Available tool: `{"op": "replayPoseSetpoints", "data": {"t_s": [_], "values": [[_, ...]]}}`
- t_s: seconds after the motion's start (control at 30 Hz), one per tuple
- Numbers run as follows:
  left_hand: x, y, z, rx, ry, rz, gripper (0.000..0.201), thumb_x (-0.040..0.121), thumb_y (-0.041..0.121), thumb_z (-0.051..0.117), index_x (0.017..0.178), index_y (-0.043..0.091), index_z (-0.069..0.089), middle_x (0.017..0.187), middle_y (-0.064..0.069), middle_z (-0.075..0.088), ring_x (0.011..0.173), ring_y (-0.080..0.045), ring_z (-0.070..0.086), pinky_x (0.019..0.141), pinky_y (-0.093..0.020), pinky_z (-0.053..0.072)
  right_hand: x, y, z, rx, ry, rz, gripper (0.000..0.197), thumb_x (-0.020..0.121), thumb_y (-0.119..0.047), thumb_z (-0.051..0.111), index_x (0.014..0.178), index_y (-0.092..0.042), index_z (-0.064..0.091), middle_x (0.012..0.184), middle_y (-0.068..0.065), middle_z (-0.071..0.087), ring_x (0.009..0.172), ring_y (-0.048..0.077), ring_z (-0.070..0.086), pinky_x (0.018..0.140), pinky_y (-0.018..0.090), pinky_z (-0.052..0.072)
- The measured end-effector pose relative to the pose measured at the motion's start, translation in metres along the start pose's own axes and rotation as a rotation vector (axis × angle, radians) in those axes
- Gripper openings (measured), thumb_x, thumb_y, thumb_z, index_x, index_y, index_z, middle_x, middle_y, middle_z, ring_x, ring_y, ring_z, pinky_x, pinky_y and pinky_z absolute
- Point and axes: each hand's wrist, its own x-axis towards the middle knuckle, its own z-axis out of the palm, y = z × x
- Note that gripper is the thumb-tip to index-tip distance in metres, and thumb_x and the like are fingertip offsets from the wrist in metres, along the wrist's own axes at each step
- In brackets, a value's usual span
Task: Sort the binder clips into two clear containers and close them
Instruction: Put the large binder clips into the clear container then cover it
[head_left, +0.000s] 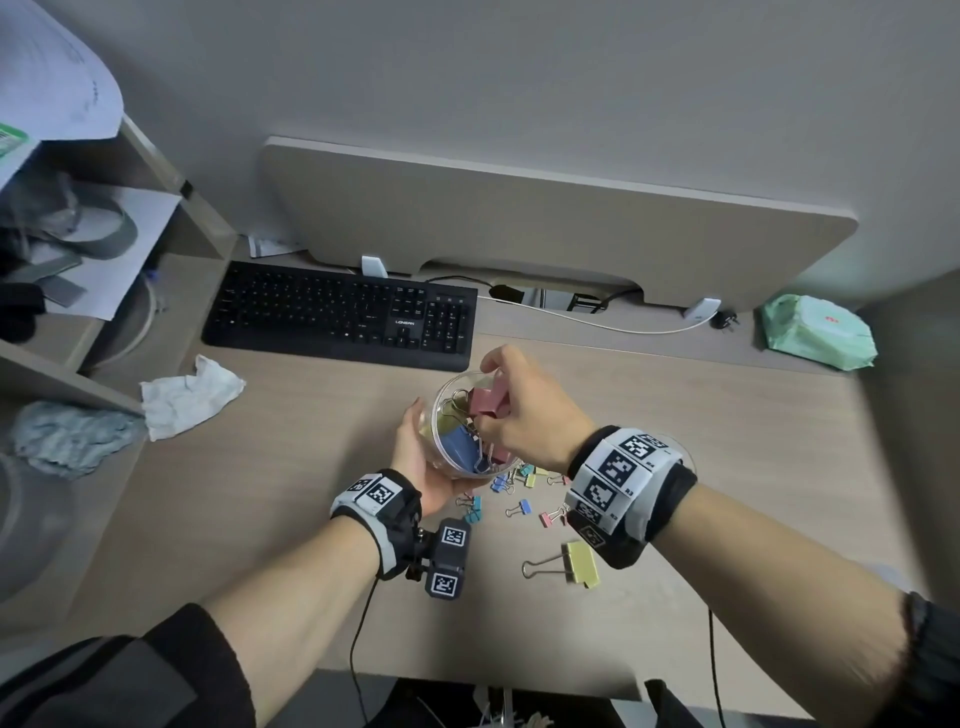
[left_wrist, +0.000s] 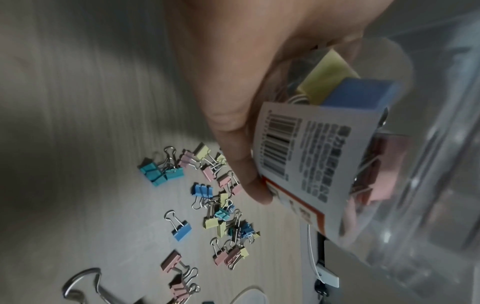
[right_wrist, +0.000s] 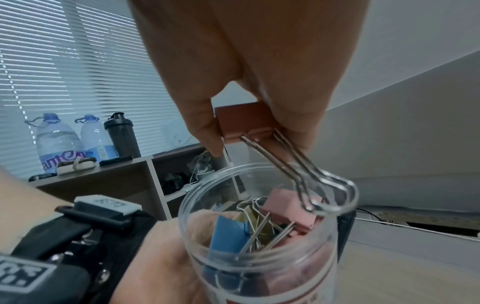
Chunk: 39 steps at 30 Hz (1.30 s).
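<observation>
My left hand (head_left: 420, 453) grips a clear round container (head_left: 451, 422) tilted above the desk, with large blue, yellow and pink binder clips inside (right_wrist: 262, 224). My right hand (head_left: 506, 401) pinches a large pink binder clip (right_wrist: 245, 121) by its body just over the container's mouth, and the clip's wire handles touch the rim (right_wrist: 335, 207). In the left wrist view a barcode label (left_wrist: 298, 156) shows on the container wall. Several small coloured clips (head_left: 519, 488) lie on the desk under my hands, and a large yellow clip (head_left: 577, 564) lies nearer to me.
A black keyboard (head_left: 343, 312) sits behind the hands, with a white cable (head_left: 597, 322) to its right. A crumpled tissue (head_left: 189, 395) lies at the left beside a shelf unit (head_left: 78, 358). A green wipes pack (head_left: 815, 332) is at the far right.
</observation>
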Motion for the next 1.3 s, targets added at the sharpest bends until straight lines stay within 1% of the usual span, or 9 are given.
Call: {"op": "replayPoseSetpoints", "data": {"t_s": [0.1,0.2,0.3,0.4,0.67,0.9,0.97,1.13,1.3], "values": [[0.0,-0.001,0.003,-0.031,-0.036,-0.018,0.077,0.09,0.072,0.048,0.135,0.013,0.066,0.13,-0.023,0.07,0.125,-0.044,0.063,0.114,-0.063,0.039,0.002,-0.002,0.005,-0.042,0.013,-0.055,0.055,0.08,-0.012,0.068,0.126,-0.014,0.039,0.103,0.006,0.057,0.088,0.021,0.053,0.069,0.026,0.043],[-0.001,-0.003,0.006,-0.029,-0.059,0.001,0.073,0.091,0.07,0.048,0.133,0.014,0.067,0.125,-0.021,0.074,0.123,-0.042,0.064,0.115,-0.063,0.04,0.001,0.001,0.012,-0.291,0.04,-0.174,0.055,0.08,-0.023,0.067,0.127,-0.011,0.041,0.114,0.009,0.058,0.103,0.025,0.047,0.084,0.037,0.046],[-0.003,-0.001,0.007,-0.053,-0.061,0.012,0.068,0.091,0.067,0.05,0.131,0.014,0.068,0.117,-0.02,0.077,0.121,-0.041,0.064,0.114,-0.061,0.04,0.0,0.003,0.013,-0.379,0.094,-0.238,0.056,0.082,-0.036,0.069,0.126,-0.013,0.043,0.118,0.005,0.057,0.104,0.023,0.043,0.086,0.034,0.043],[-0.005,-0.001,0.01,-0.064,-0.096,0.015,0.067,0.092,0.066,0.048,0.129,0.013,0.068,0.111,-0.019,0.078,0.117,-0.039,0.065,0.11,-0.059,0.044,0.003,0.005,0.013,-0.278,0.129,-0.241,0.056,0.081,-0.034,0.074,0.124,-0.012,0.045,0.123,0.005,0.052,0.107,0.021,0.045,0.09,0.029,0.042],[-0.003,-0.003,0.011,-0.05,-0.07,0.006,0.073,0.089,0.071,0.052,0.129,0.012,0.065,0.121,-0.025,0.074,0.121,-0.044,0.064,0.106,-0.063,0.046,0.004,0.005,0.013,-0.128,0.22,-0.261,0.042,0.079,-0.031,0.078,0.101,-0.017,0.045,0.101,-0.004,0.041,0.081,0.016,0.048,0.071,0.023,0.042],[0.002,-0.004,0.012,-0.014,-0.089,0.026,0.067,0.09,0.068,0.047,0.127,0.017,0.071,0.12,-0.022,0.075,0.12,-0.043,0.066,0.108,-0.067,0.042,-0.003,0.021,0.021,-0.155,0.058,-0.263,0.047,0.083,-0.024,0.072,0.122,-0.011,0.049,0.121,0.007,0.055,0.106,0.024,0.054,0.09,0.033,0.046],[0.002,-0.003,0.014,0.006,-0.098,0.029,0.068,0.091,0.066,0.041,0.126,0.016,0.071,0.121,-0.021,0.075,0.119,-0.041,0.066,0.108,-0.065,0.043,-0.005,0.024,0.017,-0.153,0.09,-0.265,0.038,0.087,-0.021,0.066,0.121,-0.011,0.052,0.119,0.006,0.058,0.104,0.023,0.057,0.086,0.029,0.046],[0.009,-0.005,0.004,-0.011,-0.056,-0.002,0.075,0.09,0.062,0.045,0.138,0.007,0.063,0.125,-0.026,0.07,0.11,-0.045,0.067,0.09,-0.057,0.055,-0.011,0.042,-0.005,-0.115,0.195,-0.157,0.018,0.094,-0.021,0.058,0.109,-0.011,0.061,0.105,0.005,0.066,0.088,0.019,0.058,0.078,0.031,0.048],[0.019,-0.008,-0.003,-0.014,-0.017,-0.021,0.065,0.089,0.058,0.048,0.128,0.009,0.068,0.123,-0.021,0.073,0.116,-0.042,0.067,0.1,-0.055,0.052,-0.023,0.094,-0.006,-0.165,0.113,0.025,0.015,0.088,-0.019,0.064,0.1,-0.01,0.063,0.091,0.006,0.066,0.083,0.025,0.061,0.073,0.031,0.048]]}}
